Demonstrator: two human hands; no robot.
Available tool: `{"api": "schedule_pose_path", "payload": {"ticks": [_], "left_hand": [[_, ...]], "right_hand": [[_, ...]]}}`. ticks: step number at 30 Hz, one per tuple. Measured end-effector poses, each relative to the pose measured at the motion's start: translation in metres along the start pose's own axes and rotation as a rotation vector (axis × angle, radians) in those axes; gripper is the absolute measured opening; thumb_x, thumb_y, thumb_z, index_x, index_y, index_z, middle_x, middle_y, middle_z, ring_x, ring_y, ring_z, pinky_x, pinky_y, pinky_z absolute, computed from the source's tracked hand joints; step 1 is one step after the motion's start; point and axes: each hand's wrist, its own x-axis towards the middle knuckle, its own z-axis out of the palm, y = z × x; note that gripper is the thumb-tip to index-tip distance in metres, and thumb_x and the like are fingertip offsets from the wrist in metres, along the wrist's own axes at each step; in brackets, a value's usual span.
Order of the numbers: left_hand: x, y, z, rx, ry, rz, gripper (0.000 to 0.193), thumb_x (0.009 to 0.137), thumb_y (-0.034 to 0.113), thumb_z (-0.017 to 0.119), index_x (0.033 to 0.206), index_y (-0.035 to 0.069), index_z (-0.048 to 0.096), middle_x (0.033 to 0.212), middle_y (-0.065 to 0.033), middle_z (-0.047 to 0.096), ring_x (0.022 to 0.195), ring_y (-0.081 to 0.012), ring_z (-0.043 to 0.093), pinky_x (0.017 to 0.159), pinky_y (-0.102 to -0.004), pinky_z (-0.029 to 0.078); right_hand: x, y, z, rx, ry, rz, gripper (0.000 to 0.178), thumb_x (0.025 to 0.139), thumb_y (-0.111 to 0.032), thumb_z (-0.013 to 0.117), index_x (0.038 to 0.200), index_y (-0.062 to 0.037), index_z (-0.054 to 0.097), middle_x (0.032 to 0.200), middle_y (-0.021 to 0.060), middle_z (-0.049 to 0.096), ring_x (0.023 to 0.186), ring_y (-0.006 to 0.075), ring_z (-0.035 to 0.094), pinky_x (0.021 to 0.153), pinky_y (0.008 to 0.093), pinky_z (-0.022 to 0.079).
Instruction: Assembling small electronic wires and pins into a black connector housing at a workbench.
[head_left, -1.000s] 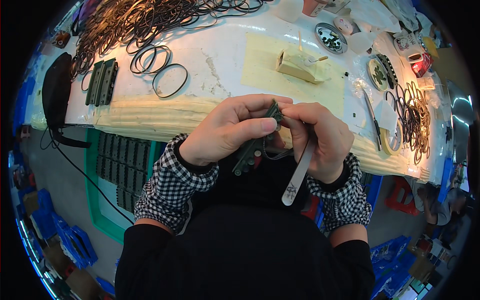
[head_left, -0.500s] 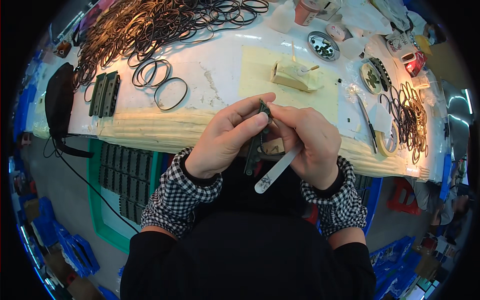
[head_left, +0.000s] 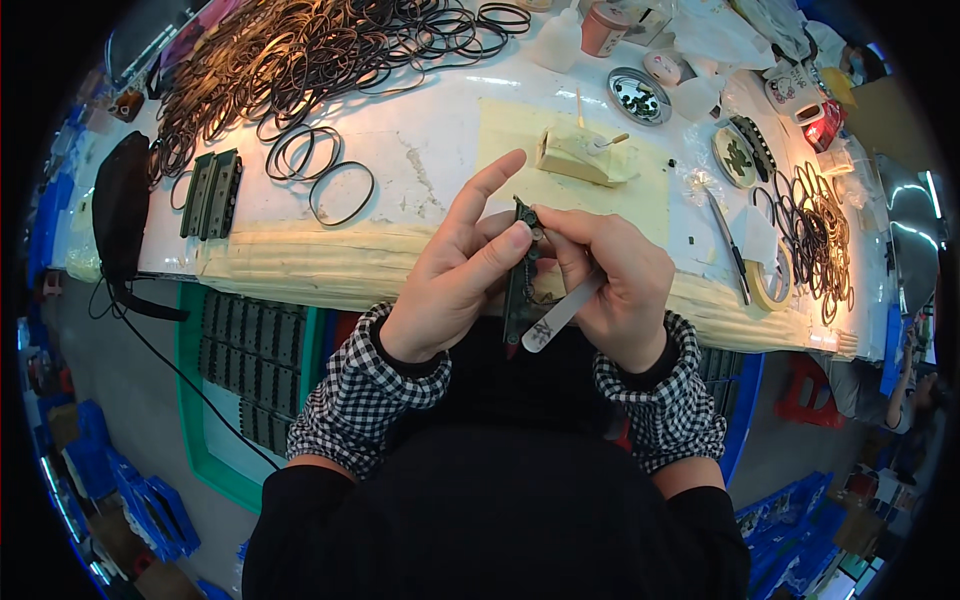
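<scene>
My left hand (head_left: 445, 285) pinches a long, narrow dark green plastic model part (head_left: 516, 290) between thumb and fingers, its index finger stretched up and away. The part stands nearly upright, with small round shapes along one side. My right hand (head_left: 628, 290) is closed, its thumb and index fingertips touching the part's upper end. Through that same hand runs a flat, pale strip (head_left: 560, 316) with a rounded end and dark marks, slanting down toward my body. Whether the right fingertips also hold a tiny piece is hidden.
Beyond my hands, a yellowish block (head_left: 580, 157) with thin sticks rests on a yellow sheet (head_left: 500, 130). Dark rubber bands (head_left: 300, 70) are heaped at the far left, near green parts (head_left: 212, 195). A pen-like knife (head_left: 730, 245) and tape roll (head_left: 772, 288) lie right. Below left sits a green crate (head_left: 200, 440).
My left index finger has lifted off the green part and straightened. The part has turned to show more of its side, and the pale strip has tilted flatter, its end moving up and right.
</scene>
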Motion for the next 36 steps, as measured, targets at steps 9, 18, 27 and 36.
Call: {"api": "schedule_pose_path", "payload": {"ticks": [9,18,27,36], "left_hand": [[-0.001,0.001,0.001,-0.008,-0.028,0.013,0.047,0.101,0.019,0.046,0.143,0.012,0.025,0.121,-0.0130,0.055,0.108,-0.0135,0.057,0.093,-0.0298,0.051],[-0.002,0.001,-0.002,-0.065,-0.046,-0.012,0.046,0.101,0.018,0.046,0.141,0.011,0.026,0.123,-0.0150,0.054,0.112,-0.0172,0.057,0.092,-0.0305,0.052],[-0.002,0.003,0.000,-0.043,-0.037,-0.012,0.043,0.101,0.016,0.046,0.139,0.008,0.028,0.121,-0.0155,0.055,0.111,-0.0185,0.058,0.094,-0.0312,0.051],[-0.001,-0.001,-0.007,0.037,-0.113,-0.012,0.039,0.098,0.013,0.049,0.133,0.004,0.034,0.115,-0.0148,0.060,0.106,-0.0175,0.060,0.091,-0.0311,0.050]], "right_hand": [[-0.002,0.002,0.004,0.069,0.003,0.109,0.014,0.081,-0.004,0.069,0.095,-0.0058,0.068,0.075,0.0053,0.066,0.060,0.0191,0.059,0.056,0.0289,0.047],[-0.001,0.003,0.003,0.112,-0.013,0.137,0.012,0.083,-0.004,0.068,0.095,-0.0054,0.066,0.074,0.0065,0.065,0.060,0.0191,0.060,0.055,0.0283,0.047],[0.000,0.000,0.002,0.179,-0.003,0.182,0.011,0.084,-0.004,0.067,0.096,-0.0034,0.067,0.079,0.0083,0.067,0.067,0.0203,0.067,0.059,0.0283,0.052],[0.008,0.005,-0.006,0.154,-0.063,0.014,0.015,0.082,-0.004,0.070,0.098,-0.0046,0.068,0.084,0.0096,0.068,0.071,0.0215,0.067,0.060,0.0279,0.053]]}}
